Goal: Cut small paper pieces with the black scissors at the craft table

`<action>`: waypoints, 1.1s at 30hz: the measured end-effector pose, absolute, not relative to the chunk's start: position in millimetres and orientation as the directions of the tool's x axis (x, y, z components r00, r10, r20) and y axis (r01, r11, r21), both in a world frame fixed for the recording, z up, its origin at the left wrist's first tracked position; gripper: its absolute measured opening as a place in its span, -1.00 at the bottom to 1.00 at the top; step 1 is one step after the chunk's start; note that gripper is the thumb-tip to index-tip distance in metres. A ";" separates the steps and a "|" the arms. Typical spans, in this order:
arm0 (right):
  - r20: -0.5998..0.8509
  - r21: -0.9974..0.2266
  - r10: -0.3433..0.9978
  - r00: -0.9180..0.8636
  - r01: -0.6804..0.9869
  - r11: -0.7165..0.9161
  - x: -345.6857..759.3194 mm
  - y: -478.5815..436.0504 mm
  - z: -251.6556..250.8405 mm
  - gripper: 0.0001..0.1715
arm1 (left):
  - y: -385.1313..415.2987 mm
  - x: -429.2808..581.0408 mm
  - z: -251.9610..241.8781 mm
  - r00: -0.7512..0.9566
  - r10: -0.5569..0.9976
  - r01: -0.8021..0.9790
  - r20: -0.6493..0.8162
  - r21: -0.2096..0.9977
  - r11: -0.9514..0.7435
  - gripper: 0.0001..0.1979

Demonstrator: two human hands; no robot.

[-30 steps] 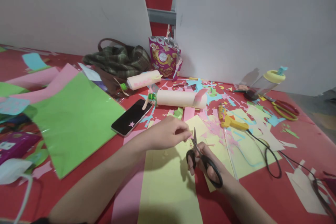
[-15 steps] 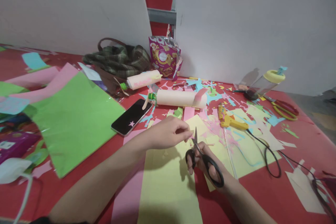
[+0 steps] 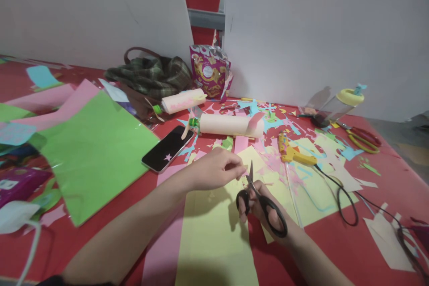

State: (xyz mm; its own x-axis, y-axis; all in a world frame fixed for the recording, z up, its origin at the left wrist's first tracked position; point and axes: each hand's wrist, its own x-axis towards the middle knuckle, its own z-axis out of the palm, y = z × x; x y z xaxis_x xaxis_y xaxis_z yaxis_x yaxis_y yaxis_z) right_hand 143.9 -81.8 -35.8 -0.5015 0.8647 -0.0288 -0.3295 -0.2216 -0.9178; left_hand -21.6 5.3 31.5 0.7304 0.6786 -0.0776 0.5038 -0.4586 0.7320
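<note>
Scissors have spread slightly (blue paper tops clear jar).

Black-handled, grey-bladed scissors are noted. Plain pale yellow is shown by the long sheet, light pink by the strip along its left edge, and bright green by the large sheet farther left. The table is covered in red. On the dark phone, a pink star is seen. Cream is worn by the nearer roll, ended in a green cap. The glue gun is coloured yellow. The cloth is patterned in dark green plaid. On the magenta snack bag, yellow figures and white lettering are printed.
</note>
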 end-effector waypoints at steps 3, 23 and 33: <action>-0.028 -0.916 0.871 -0.490 -0.337 -0.219 143.8 -81.8 -39.1 -0.46 | 4.6 -21.6 29.1 0.731 0.677 0.497 -0.086 0.746 -0.442 -0.68; 0.021 -0.874 0.878 -0.478 -0.435 -0.216 142.7 -81.6 -33.9 -0.50 | 3.4 -16.5 27.8 0.733 0.675 0.474 -0.090 0.778 -0.412 -0.68; -0.004 -0.894 0.883 -0.469 -0.395 -0.213 143.1 -81.5 -36.6 -0.50 | 4.3 -18.4 28.5 0.734 0.674 0.490 -0.078 0.749 -0.446 -0.68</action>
State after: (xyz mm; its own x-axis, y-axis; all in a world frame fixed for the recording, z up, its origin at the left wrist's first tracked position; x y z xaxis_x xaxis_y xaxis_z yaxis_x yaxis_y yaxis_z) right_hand 143.1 -81.5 -36.6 -0.4687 0.8833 -0.0038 -0.3945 -0.2131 -0.8938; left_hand -18.4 4.3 28.5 0.7341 0.6745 -0.0782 0.4897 -0.4462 0.7490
